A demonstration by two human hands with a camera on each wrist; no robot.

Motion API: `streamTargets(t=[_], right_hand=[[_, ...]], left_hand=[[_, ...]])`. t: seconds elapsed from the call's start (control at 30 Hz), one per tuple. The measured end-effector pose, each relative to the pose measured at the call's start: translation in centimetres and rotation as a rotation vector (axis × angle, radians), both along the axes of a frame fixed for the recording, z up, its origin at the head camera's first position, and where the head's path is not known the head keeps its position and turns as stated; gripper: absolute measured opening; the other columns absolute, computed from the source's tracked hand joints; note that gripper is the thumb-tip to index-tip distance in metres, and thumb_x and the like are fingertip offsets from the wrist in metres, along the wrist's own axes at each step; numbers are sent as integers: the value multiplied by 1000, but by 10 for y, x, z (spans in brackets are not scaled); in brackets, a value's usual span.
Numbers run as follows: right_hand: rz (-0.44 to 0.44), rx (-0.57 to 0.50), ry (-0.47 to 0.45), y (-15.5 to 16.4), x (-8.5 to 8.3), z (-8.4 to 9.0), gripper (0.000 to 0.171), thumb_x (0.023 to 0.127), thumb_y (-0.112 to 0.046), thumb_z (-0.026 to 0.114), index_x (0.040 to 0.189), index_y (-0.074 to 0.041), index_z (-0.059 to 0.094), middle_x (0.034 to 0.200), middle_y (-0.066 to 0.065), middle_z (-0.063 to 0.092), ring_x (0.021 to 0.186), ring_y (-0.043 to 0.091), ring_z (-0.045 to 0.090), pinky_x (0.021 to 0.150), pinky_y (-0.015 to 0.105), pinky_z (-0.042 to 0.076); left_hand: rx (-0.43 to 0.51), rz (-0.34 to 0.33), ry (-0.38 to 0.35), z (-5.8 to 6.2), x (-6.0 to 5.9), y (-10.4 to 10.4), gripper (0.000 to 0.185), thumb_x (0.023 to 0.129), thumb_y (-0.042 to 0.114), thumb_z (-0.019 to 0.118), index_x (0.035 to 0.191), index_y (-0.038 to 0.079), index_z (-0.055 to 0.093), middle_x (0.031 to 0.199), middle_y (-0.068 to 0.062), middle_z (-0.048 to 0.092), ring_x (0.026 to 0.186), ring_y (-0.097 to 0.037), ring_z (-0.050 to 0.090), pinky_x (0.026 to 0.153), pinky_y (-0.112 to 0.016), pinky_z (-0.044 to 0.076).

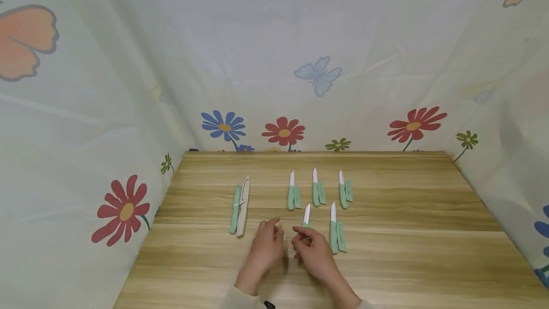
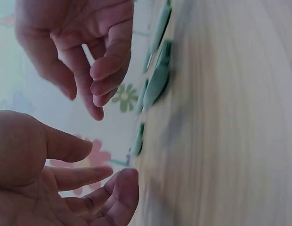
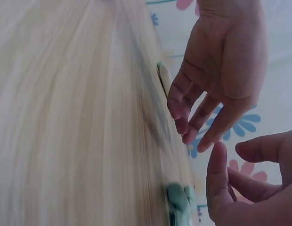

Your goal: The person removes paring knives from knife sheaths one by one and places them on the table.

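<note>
Knife (image 1: 306, 217) with the white blade and green handle sits under our right hand (image 1: 315, 252), its blade pointing away from us toward the back row. Our right fingers (image 1: 300, 236) curl over the handle end and seem to pinch it, though the wrist views are too blurred to confirm the grip. Our left hand (image 1: 266, 247) rests just beside it on the bench (image 1: 407, 252), fingers loosely spread and holding nothing.

We judge the step in hand to be picking up or setting this knife in the front row, next to the knife and green sheath (image 1: 337, 236) to its right. The next move calls for a firm hold on the handle, keeping fingertips off the blade.

Both forearms come in from the near edge, palms down, hands almost touching. Behind them stand three more knives with sheaths (image 1: 319, 190); to the left lies a longer knife beside its pale cover (image 1: 240, 206).
</note>
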State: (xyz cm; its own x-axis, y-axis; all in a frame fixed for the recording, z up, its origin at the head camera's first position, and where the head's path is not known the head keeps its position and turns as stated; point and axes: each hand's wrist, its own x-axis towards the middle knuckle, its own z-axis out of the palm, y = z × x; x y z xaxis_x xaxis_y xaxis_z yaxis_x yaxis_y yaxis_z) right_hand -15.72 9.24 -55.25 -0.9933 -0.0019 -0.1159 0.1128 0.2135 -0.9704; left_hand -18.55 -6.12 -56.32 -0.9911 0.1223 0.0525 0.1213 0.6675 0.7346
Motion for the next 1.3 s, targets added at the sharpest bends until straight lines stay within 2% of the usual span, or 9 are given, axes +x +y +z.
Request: streamTargets(t=[0.13,0.23,0.43,0.6,0.7,0.9,1.03,1.17,1.3], right_hand=[[74,-172,-54,-12,-1,0,41,96,1,56,136,13,58,107,21,66,89,19,69,73,29,64],[96,-254,-88,-21,-3,0,44,97,1,57,139,15,53,115,25,66,97,21,71,80,31,64],[163,-374,-112,-40,-9,0,50,101,-2,55,147,15,44,134,34,59,116,32,69,95,35,61],[228,-479,-116,-59,-17,-3,56,100,0,51,151,15,35,149,36,49,136,42,56,107,38,55],[247,-534,-137,-70,-21,-8,63,95,3,50,153,15,31,154,35,44,142,41,51,111,37,52],[270,-572,-172,-85,-27,-17,73,87,8,48,157,12,26,159,31,39,143,30,49,102,24,49],[288,-581,-180,-90,-27,-20,78,82,10,47,157,12,25,161,31,36,145,27,43,102,22,44],[301,-590,-175,-92,-25,-20,78,83,10,47,157,13,24,162,32,33,145,27,42,105,23,43],[300,-586,-169,-92,-25,-20,72,91,7,50,157,13,24,160,32,36,144,27,44,109,25,46]], left_hand=[[42,107,33,3,1,-19,37,103,10,58,138,-2,59,112,-12,61,96,-22,65,78,-37,54],[63,191,69,5,1,-31,37,102,9,59,137,-1,61,119,-14,61,100,-25,63,80,-39,54],[68,299,111,7,-1,-50,42,102,10,59,142,-2,57,138,-24,56,124,-44,53,98,-58,50],[75,311,112,6,-3,-57,48,102,9,58,147,-6,50,148,-30,50,135,-52,47,110,-65,43],[83,311,96,4,-4,-58,50,102,9,58,148,-6,49,148,-33,49,134,-54,47,110,-66,42],[95,306,79,2,-3,-58,48,100,8,59,146,-8,51,145,-32,53,130,-53,51,109,-65,44],[92,307,79,1,-4,-58,47,100,7,59,144,-9,53,142,-32,56,129,-52,53,108,-64,45],[86,314,79,1,-6,-58,47,100,7,59,144,-7,54,139,-32,58,127,-51,55,106,-63,47],[86,328,87,2,-8,-59,48,97,4,59,143,-6,55,135,-33,59,122,-51,58,102,-62,49]])
